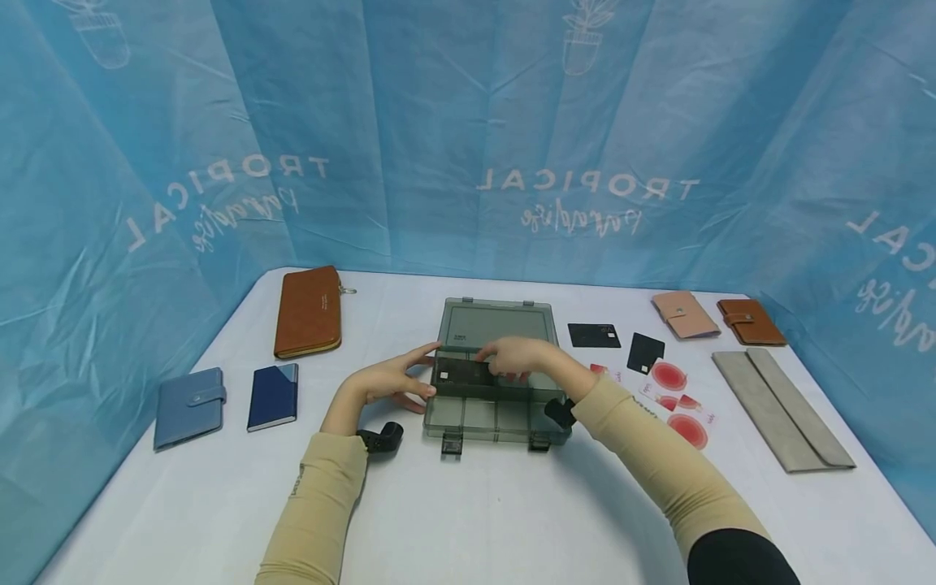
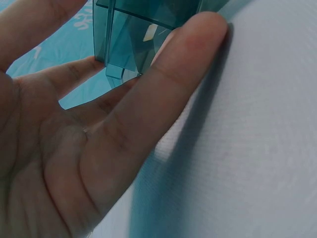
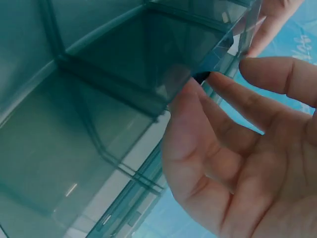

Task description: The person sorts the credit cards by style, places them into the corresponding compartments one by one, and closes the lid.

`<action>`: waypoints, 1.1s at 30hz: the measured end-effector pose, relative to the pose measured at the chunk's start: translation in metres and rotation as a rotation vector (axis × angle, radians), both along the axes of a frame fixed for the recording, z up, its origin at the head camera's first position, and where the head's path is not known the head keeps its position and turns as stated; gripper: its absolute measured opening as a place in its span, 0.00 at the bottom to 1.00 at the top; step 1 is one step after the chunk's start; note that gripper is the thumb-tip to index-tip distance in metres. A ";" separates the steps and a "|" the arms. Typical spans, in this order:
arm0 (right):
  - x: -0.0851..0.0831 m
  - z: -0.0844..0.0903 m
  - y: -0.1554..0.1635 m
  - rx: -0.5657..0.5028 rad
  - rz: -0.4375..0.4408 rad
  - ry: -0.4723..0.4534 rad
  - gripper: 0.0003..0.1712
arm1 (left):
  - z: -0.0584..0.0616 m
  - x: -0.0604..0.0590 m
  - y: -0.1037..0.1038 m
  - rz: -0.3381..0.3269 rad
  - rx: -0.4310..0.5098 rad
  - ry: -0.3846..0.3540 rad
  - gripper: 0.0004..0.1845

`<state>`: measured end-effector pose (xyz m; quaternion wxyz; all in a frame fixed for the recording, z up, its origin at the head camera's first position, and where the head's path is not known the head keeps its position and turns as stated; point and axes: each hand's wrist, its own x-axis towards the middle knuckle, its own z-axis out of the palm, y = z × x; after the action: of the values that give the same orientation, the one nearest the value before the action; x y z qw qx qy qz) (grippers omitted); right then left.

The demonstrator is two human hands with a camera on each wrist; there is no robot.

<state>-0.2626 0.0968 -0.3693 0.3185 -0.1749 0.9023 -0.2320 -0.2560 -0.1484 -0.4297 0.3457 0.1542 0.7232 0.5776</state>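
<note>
We see the left hand (image 1: 391, 382), fingers straight, touching the left side of the grey organizer box (image 1: 497, 406). The right hand (image 1: 515, 357) reaches over the open box; we cannot tell whether it pinches the dark card (image 1: 462, 373) inside. The box sits mid-table on a white cloth (image 1: 483, 512). Blue printed drapes (image 1: 468, 138) surround the table.
</note>
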 end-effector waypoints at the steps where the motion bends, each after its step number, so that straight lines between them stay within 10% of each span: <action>1: -0.001 -0.001 0.001 -0.005 0.008 -0.004 0.26 | 0.000 0.000 0.000 0.000 0.001 0.000 0.47; 9: -0.011 0.005 0.033 -0.201 -0.052 -0.016 0.23 | -0.001 0.001 0.001 -0.004 0.003 0.002 0.47; 17: -0.039 0.000 0.089 -0.368 -0.230 0.219 0.19 | 0.000 0.001 0.000 -0.002 -0.006 0.008 0.47; 22: -0.053 -0.020 0.118 -0.269 -0.299 0.303 0.21 | 0.000 0.001 -0.001 -0.001 -0.006 0.013 0.47; 33: -0.061 -0.039 0.143 0.220 -0.116 0.327 0.38 | 0.001 0.002 0.000 -0.002 -0.006 0.015 0.47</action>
<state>-0.3240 0.2396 -0.4083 0.1709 -0.1220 0.9705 -0.1187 -0.2541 -0.1485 -0.4285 0.3413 0.1580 0.7275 0.5739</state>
